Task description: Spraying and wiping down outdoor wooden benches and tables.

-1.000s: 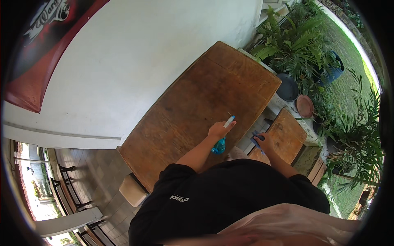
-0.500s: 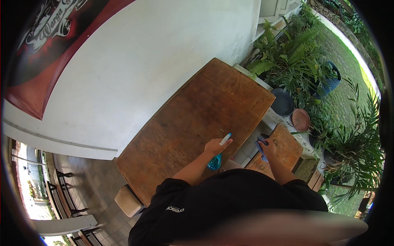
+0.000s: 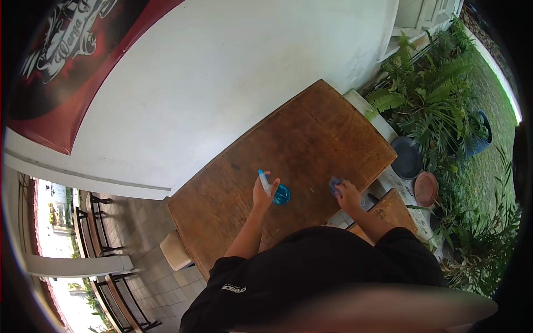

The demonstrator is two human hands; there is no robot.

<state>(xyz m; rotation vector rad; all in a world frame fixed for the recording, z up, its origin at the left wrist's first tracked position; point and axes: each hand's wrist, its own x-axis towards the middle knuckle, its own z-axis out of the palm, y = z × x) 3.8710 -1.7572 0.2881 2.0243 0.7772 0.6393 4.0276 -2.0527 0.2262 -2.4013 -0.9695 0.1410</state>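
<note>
A worn brown wooden table stands against the white wall. My left hand grips a spray bottle by its white and light-blue top, with the bottle's clear turquoise body showing to the right of my fingers, over the table. My right hand is closed on a folded blue-grey cloth at the table's right part, near its edge.
A lower wooden bench or table is at the right, beside plants, a dark round dish and a terracotta one on a ledge. A beige chair stands at the lower left; benches line the tiled walkway.
My left hand has moved leftward with the spray bottle, which has turned. My right hand has moved from over the lower bench onto the big table with the cloth. The view has shifted.
</note>
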